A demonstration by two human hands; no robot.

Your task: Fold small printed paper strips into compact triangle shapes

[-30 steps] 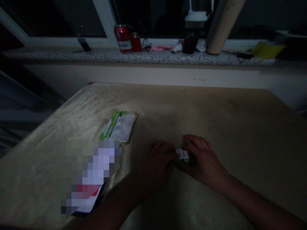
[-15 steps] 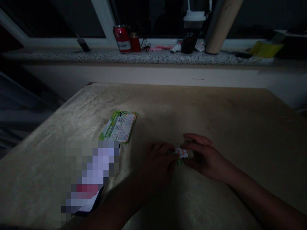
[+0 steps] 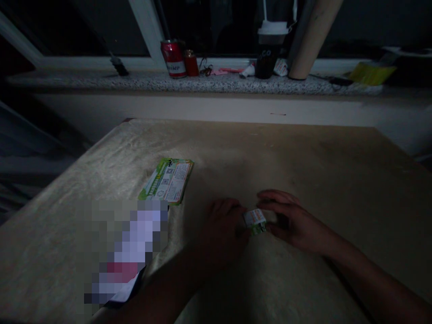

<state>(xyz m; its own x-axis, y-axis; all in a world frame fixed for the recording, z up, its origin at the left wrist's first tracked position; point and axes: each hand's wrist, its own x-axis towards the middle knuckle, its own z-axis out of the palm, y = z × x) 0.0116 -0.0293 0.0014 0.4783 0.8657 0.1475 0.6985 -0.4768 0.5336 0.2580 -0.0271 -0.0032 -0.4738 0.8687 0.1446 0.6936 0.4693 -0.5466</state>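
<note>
A small folded piece of printed card (image 3: pixel 255 219), white with orange print on top and green along its near side, sits low over the table between my two hands. My left hand (image 3: pixel 224 227) is in deep shadow, its fingers curled against the card's left end. My right hand (image 3: pixel 293 218) curves around the right end, with its thumb and fingers apart and a gap between them. Whether its fingertips touch the card is hard to see in the dim light.
A flat green-and-white printed card (image 3: pixel 170 182) lies left of my hands. Nearer me is a phone (image 3: pixel 126 290) with a blurred, lit screen. On the stone windowsill (image 3: pixel 141 83) stand a red can (image 3: pixel 173 60), a red lighter (image 3: pixel 191 64), a lidded cup (image 3: pixel 266 54) and a cardboard tube (image 3: pixel 312 42).
My right fingers have drawn apart and back from the folded card. More of its printed top and green side shows. My left hand stays beside it.
</note>
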